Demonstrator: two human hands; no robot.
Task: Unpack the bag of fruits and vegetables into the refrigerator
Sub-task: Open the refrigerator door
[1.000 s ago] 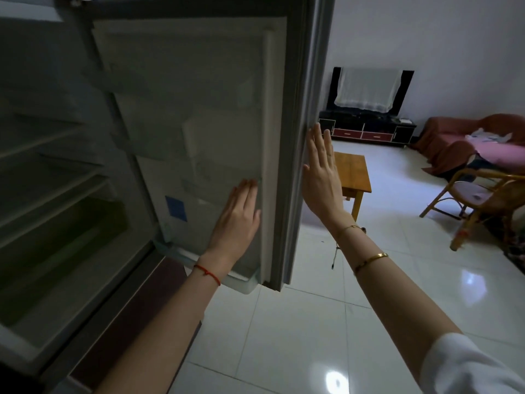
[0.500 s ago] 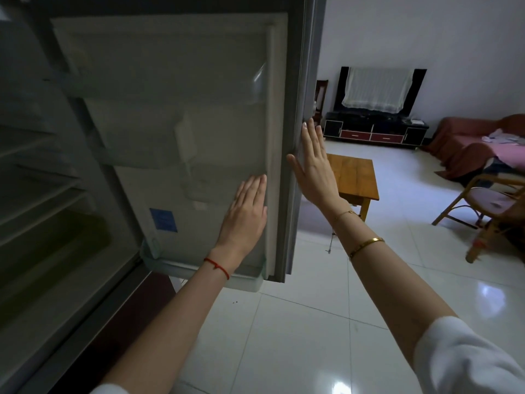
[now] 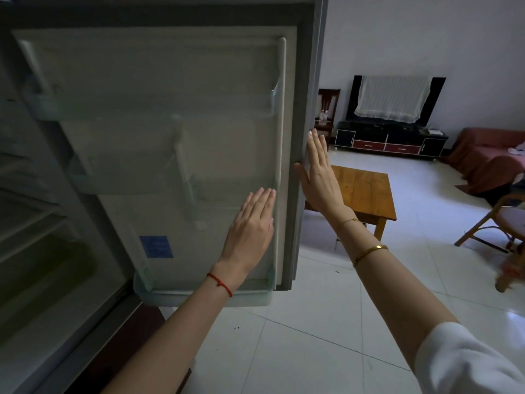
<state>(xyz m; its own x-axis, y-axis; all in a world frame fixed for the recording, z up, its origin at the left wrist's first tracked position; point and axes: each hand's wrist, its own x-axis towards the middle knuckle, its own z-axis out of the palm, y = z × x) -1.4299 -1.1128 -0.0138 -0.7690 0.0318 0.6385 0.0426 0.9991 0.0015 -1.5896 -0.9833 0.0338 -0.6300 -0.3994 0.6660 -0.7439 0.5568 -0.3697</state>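
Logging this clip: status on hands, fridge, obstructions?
Left hand flat on inner liner of refrigerator door. Right hand flat on door's outer edge. Door open; shelves dim. No bag or produce in view. Nothing obstructing.

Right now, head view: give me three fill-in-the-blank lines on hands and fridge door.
1. The refrigerator door stands ____.
2. The left hand lies flat on the door's ____ face.
3. The right hand touches the door's outer ____, fingers straight.

Missing: open; inner; edge
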